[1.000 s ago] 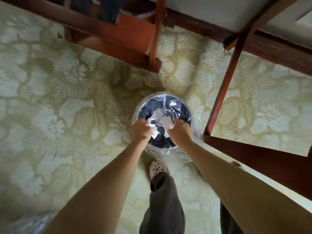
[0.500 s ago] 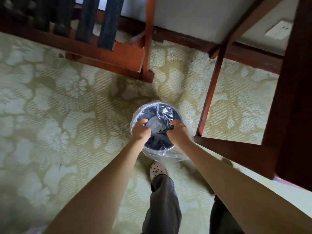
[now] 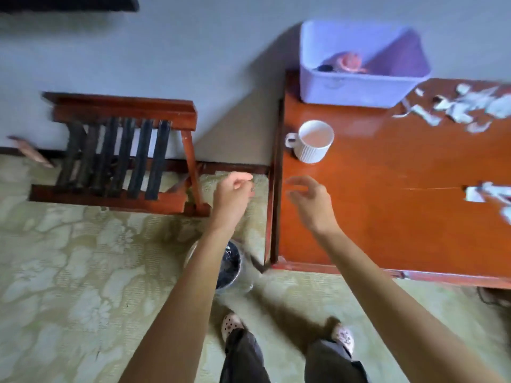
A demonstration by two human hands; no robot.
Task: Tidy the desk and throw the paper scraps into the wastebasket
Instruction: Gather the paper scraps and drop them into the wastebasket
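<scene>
My left hand (image 3: pixel 233 193) is raised over the floor just left of the desk, fingers loosely curled, holding nothing. My right hand (image 3: pixel 309 200) hovers over the desk's near left corner, fingers apart and empty. The red-brown desk (image 3: pixel 373 217) fills the right side. White paper scraps (image 3: pixel 464 106) lie scattered at its far right, and more scraps (image 3: pixel 486 193) sit at the right edge. The wastebasket (image 3: pixel 231 265), dark inside with a clear plastic liner, stands on the floor below my left forearm, partly hidden by it.
A white ribbed mug (image 3: pixel 313 140) stands on the desk's left part. A pale purple bin (image 3: pixel 359 87) with a pink object sits at the back. A wooden slatted rack (image 3: pixel 119 150) stands against the wall to the left. Patterned carpet (image 3: pixel 83 272) covers the floor.
Both hands have let go of the scraps in the wastebasket and risen to desk height, now empty. The view has lifted from the wastebasket to the desk top.
</scene>
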